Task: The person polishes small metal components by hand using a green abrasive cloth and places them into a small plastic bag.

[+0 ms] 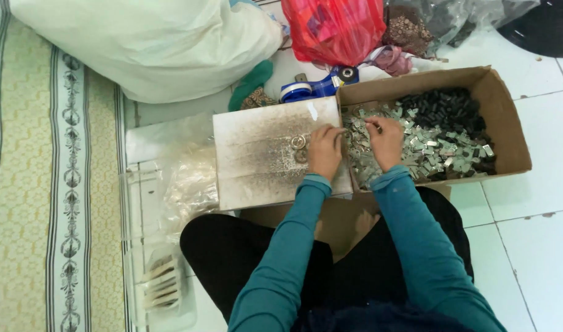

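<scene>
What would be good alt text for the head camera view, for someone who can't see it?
Seen from above, a seated person's left hand rests on a stained white board while the right hand picks at small silver metal pieces in a cardboard box. Plastic bags lie beyond on the tiled floor.

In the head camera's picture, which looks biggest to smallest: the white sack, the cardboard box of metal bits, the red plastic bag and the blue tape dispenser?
1. White sack, cut off by the frame's edge.
2. Cardboard box.
3. Red plastic bag, also cut off at the top, so its true size is unsure.
4. Blue tape dispenser, clearly smallest.
</scene>
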